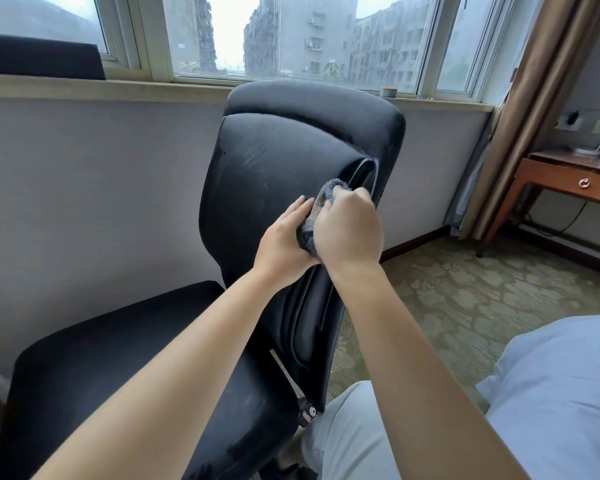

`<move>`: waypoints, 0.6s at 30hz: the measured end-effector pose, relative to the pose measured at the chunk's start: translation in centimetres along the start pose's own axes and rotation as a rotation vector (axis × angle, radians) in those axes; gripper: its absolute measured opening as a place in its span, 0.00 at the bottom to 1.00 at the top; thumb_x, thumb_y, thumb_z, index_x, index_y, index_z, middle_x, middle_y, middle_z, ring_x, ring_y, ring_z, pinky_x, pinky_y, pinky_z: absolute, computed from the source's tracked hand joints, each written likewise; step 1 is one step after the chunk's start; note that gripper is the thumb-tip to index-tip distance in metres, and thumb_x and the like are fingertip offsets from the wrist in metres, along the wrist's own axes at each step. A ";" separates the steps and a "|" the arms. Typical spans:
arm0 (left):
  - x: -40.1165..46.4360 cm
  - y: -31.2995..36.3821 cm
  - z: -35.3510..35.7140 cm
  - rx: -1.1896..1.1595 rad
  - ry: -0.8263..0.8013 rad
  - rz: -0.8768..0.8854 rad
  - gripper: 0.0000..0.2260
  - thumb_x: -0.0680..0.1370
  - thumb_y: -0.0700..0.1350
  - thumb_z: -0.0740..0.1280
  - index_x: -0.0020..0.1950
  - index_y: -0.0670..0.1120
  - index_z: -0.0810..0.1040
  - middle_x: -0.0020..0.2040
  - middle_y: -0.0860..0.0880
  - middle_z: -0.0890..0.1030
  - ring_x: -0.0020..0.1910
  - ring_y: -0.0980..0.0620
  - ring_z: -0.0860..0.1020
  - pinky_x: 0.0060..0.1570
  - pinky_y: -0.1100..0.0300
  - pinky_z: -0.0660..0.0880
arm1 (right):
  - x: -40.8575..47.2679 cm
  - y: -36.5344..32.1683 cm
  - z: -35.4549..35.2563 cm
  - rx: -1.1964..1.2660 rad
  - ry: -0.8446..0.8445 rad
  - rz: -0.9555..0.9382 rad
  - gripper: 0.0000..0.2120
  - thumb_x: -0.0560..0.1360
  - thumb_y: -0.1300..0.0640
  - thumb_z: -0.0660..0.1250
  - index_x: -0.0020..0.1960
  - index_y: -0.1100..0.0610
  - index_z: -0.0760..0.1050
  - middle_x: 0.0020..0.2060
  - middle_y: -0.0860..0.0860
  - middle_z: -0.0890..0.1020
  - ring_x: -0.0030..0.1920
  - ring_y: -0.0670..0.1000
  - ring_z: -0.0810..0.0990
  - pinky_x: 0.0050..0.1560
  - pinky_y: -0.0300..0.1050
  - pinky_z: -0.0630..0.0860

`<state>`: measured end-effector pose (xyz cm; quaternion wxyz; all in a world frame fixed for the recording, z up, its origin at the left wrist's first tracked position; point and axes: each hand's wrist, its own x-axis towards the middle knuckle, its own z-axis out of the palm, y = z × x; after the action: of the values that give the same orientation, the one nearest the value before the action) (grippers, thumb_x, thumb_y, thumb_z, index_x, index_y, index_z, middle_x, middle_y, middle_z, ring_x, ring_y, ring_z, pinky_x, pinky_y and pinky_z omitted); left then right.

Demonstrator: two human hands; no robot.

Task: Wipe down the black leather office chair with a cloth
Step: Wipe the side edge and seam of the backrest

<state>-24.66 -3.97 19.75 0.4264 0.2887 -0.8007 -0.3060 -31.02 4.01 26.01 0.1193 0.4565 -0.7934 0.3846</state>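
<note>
Window (291, 36) across top, grey apartment blocks (378, 46) outside. Pale sill (84, 86) below it; small round container (388, 92) on sill at right. Dark panel (39, 58) resting on sill at far left. Brown curtain (548, 98) hanging at right. Wooden desk (565, 178) with ring drawer pull (583, 182) beside curtain; cable (565, 223) trailing beneath. Patterned green carpet (482, 289). Wall outlets (570, 120) above desk.

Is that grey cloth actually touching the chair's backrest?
Touching. The head view shows the cloth, gripped by both hands, pressed against the black backrest with no gap.
</note>
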 end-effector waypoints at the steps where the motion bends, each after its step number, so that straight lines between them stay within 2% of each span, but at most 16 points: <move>1: 0.0 0.0 0.0 0.016 -0.003 0.000 0.36 0.68 0.44 0.76 0.74 0.48 0.66 0.75 0.51 0.64 0.74 0.58 0.60 0.72 0.58 0.61 | 0.2 -0.1 -0.3 0.010 0.042 -0.003 0.12 0.80 0.59 0.55 0.58 0.60 0.74 0.57 0.56 0.73 0.53 0.57 0.76 0.43 0.41 0.63; 3: 0.2 -0.1 0.2 0.050 0.001 0.002 0.37 0.67 0.46 0.76 0.74 0.51 0.66 0.75 0.53 0.64 0.74 0.59 0.60 0.71 0.58 0.62 | 0.9 -0.5 -1.3 0.013 0.133 -0.018 0.12 0.79 0.61 0.55 0.59 0.60 0.74 0.58 0.55 0.73 0.53 0.57 0.76 0.42 0.40 0.62; 5: 0.5 0.1 0.3 0.054 -0.009 0.022 0.38 0.66 0.48 0.77 0.73 0.54 0.66 0.74 0.56 0.65 0.73 0.60 0.61 0.70 0.54 0.64 | 1.8 -0.8 -2.4 -0.009 0.161 -0.032 0.12 0.79 0.61 0.55 0.58 0.60 0.74 0.58 0.55 0.73 0.52 0.58 0.76 0.42 0.40 0.61; 7: 0.9 0.7 0.3 0.038 -0.005 0.039 0.36 0.66 0.47 0.76 0.72 0.55 0.68 0.74 0.57 0.65 0.73 0.59 0.62 0.70 0.53 0.64 | 2.6 -0.9 -3.1 -0.038 0.127 -0.022 0.12 0.79 0.61 0.55 0.56 0.60 0.75 0.58 0.56 0.72 0.52 0.58 0.76 0.41 0.41 0.61; 10: 1.3 1.8 0.0 0.012 0.012 0.043 0.34 0.68 0.42 0.76 0.71 0.52 0.70 0.73 0.54 0.66 0.73 0.59 0.61 0.71 0.60 0.60 | 3.1 -0.7 -3.6 -0.043 0.016 0.026 0.11 0.79 0.61 0.56 0.56 0.61 0.75 0.59 0.57 0.72 0.53 0.60 0.76 0.42 0.41 0.61; 13: 1.3 2.0 0.0 -0.009 0.029 0.068 0.31 0.67 0.39 0.76 0.69 0.50 0.72 0.69 0.58 0.70 0.73 0.60 0.61 0.69 0.65 0.60 | 2.8 -0.5 -3.6 -0.014 -0.030 0.053 0.12 0.79 0.59 0.57 0.59 0.61 0.73 0.60 0.58 0.71 0.55 0.61 0.76 0.44 0.42 0.61; 18: 1.4 1.4 0.0 0.051 -0.005 0.089 0.34 0.66 0.41 0.77 0.70 0.49 0.70 0.68 0.54 0.73 0.73 0.58 0.61 0.70 0.57 0.62 | 2.2 -0.3 -3.0 0.034 0.035 0.066 0.17 0.79 0.58 0.55 0.67 0.59 0.68 0.61 0.57 0.70 0.56 0.61 0.75 0.45 0.43 0.64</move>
<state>-25.62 -4.05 21.47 0.4300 0.2628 -0.8214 -0.2671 -32.48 4.69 29.34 0.1127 0.4251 -0.7992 0.4098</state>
